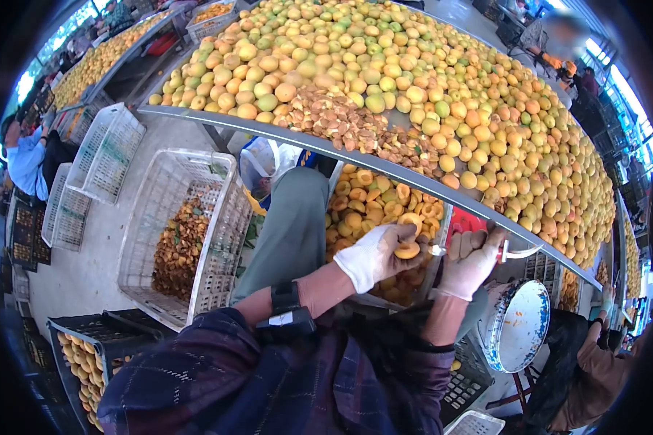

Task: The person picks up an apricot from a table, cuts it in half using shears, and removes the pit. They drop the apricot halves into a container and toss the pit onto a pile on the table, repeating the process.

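Note:
My left hand [374,255], in a stained white glove, is closed around a cut apricot [407,250] whose orange hollow faces up. Another orange piece [411,220] shows just above its fingers. My right hand [469,264], gloved too, grips a small tool [502,252] with a red and white handle; its metal tip points at the cut apricot. Both hands are over a crate [442,225] of apricot halves [370,206], between my knees and the table edge. Part of the tool is hidden by my right fingers.
A metal-edged table [290,135] carries heaped whole apricots [413,65] and a pile of pits [334,122]. To the left, a white crate [141,239] contains pits and scraps. A white bucket [519,326] stands right. Other people work at both sides.

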Tool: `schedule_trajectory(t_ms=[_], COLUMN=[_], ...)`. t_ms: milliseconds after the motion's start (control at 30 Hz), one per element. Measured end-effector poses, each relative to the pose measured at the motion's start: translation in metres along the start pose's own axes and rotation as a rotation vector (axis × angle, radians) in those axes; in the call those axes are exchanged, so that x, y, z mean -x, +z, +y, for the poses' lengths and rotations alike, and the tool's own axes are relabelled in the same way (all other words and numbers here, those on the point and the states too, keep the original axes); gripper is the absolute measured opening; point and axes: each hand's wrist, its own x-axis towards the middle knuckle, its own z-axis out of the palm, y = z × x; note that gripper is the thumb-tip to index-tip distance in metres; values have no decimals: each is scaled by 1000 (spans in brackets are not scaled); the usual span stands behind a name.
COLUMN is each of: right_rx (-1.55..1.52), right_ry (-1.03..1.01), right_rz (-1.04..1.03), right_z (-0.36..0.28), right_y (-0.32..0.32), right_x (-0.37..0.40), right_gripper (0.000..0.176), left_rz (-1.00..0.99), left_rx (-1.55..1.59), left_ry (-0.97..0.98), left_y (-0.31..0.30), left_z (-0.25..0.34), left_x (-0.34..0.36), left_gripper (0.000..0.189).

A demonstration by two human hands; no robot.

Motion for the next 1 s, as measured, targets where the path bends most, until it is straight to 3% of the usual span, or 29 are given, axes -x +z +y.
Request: schedule_trajectory(t_ms=[67, 133, 200, 267, 300, 333, 400, 467, 500, 533, 600, 700, 733, 767, 800, 867, 900, 933, 1000], right_rx=[322, 543, 536, 536, 550, 732, 828, 757, 580, 462, 468, 575, 636, 672, 700, 718, 740, 725, 726], right_ry=[2, 52, 179, 286, 305, 188, 116, 179, 132, 105, 158, 196, 262, 311, 360, 327, 81, 80, 320], right_rz=[-97, -86, -24, -68, -105, -167, -237, -166, -96, -33, -21, -52, -66, -43, -50, -68, -116, -115, -73], right_z=[-14, -10, -2, -7, -4, 1, 9, 9, 14, 13, -1, 5, 5, 7, 10, 33, 69, 69, 55], right_y=[4, -5, 2, 11, 11, 20, 19, 17, 16, 16, 20, -6, -12, -12, -16, -46, -89, -84, -74], right_x=[9, 14, 21, 33, 28, 27, 17, 7, 4, 3, 9, 17, 22, 28, 32, 32, 20, 21, 32], right_gripper=[30, 24, 25, 30, 34, 31, 26, 21, 17, 9, 7, 8, 8, 9, 9, 7, 7, 7, 8], left_rz=[73, 16, -33, -211, -126, -166, -233, -255, -242, -139, 41, 41, 109, 37, 48, 510, 449, 453, 460], left_rx=[-51, -92, -133, -395, -528, -1029, -1060, -1062, -1142, -1061, -1050, -1040, -1190, -1740, -1745, -1976, -1834, -1848, -1805], left_ry=[38, 102, 165, 158, 175, 330, 413, 441, 540, 487, 589, 645, 778, 985, 987, 753, 615, 619, 528], left_y=[0, 9, 16, 23, 32, 22, 25, 33, 34, 44, 54, 52, 49, 29, 39, 62, 76, 73, 60], left_z=[10, 19, 26, 30, 29, 34, 40, 52, 61, 71, 97, 136, 147, 178, 183, 188, 193, 206, 219], left_x=[1, 4, 9, 16, 19, 7, 8, 16, 15, 14, 17, 8, 2, -20, -18, -11, 4, -1, -11], left_gripper=[24, 25, 27, 35, 38, 38, 37, 36, 38, 41, 43, 36, 30, 37, 37, 57, 66, 66, 70])
